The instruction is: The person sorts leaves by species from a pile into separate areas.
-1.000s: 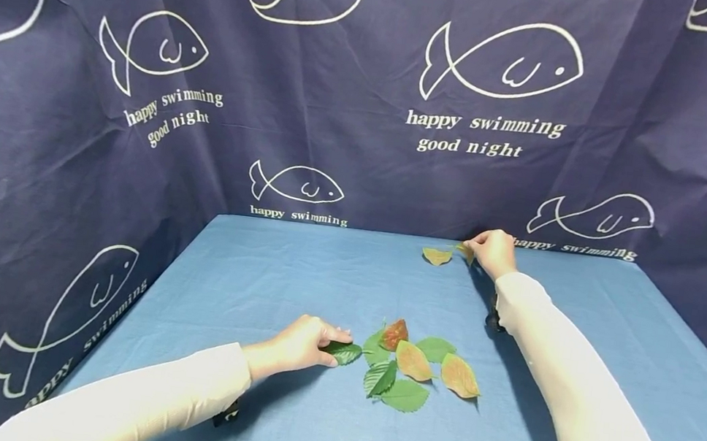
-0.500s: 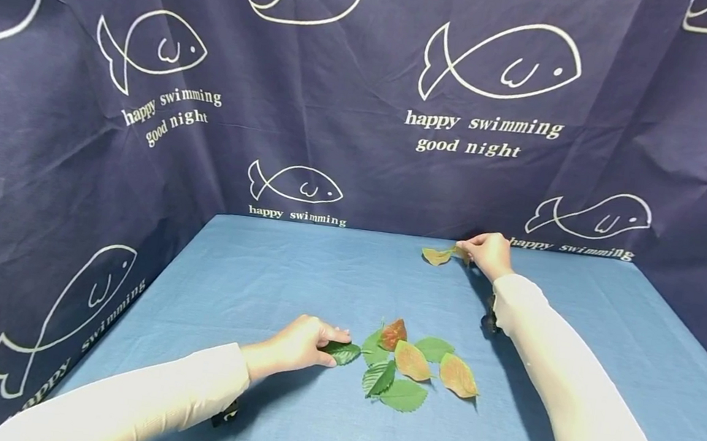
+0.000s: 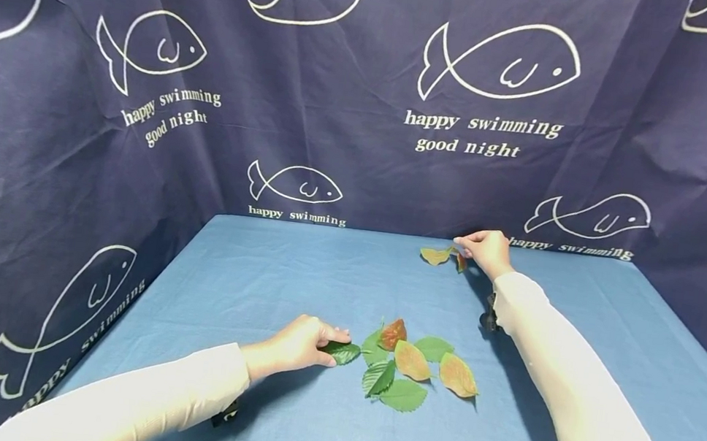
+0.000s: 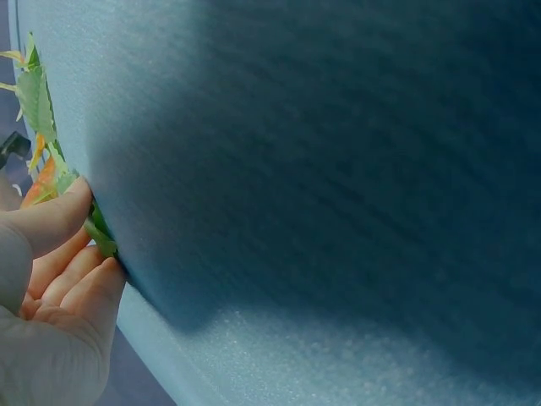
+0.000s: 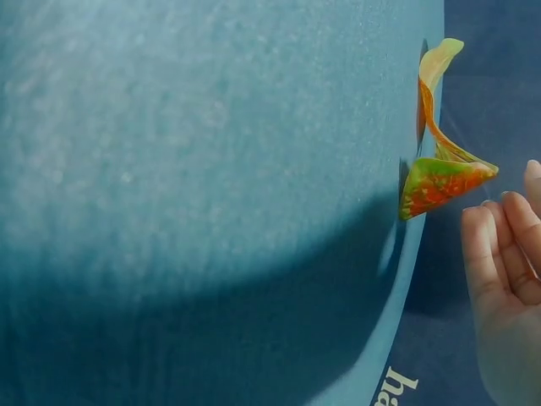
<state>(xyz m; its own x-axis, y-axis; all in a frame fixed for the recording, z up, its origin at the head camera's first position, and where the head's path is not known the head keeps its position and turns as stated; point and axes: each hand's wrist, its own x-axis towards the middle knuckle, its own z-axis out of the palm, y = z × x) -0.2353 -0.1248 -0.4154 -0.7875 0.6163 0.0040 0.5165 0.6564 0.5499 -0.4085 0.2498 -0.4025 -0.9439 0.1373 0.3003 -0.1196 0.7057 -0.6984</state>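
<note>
At the left of the leaf group, my left hand pinches a serrated green leaf low on the cloth. The left wrist view shows the thumb on one side of this leaf and the fingers on the other. Near the far edge, my right hand has its fingers extended just above a folded orange-green leaf. In the right wrist view a small gap separates the fingertips from that leaf. A curled yellowish leaf lies directly left of it, their stem ends meeting.
Between the hands lie several leaves: a reddish-brown leaf, two orange-yellow ones, and green ones such as the lower green leaf. A blue cloth covers the table. Dark fabric with fish drawings hangs behind and at the sides.
My right hand has shifted slightly left with the folded leaf, brought it beside the yellowish one and let it go. My left hand has stayed still on the green leaf.
</note>
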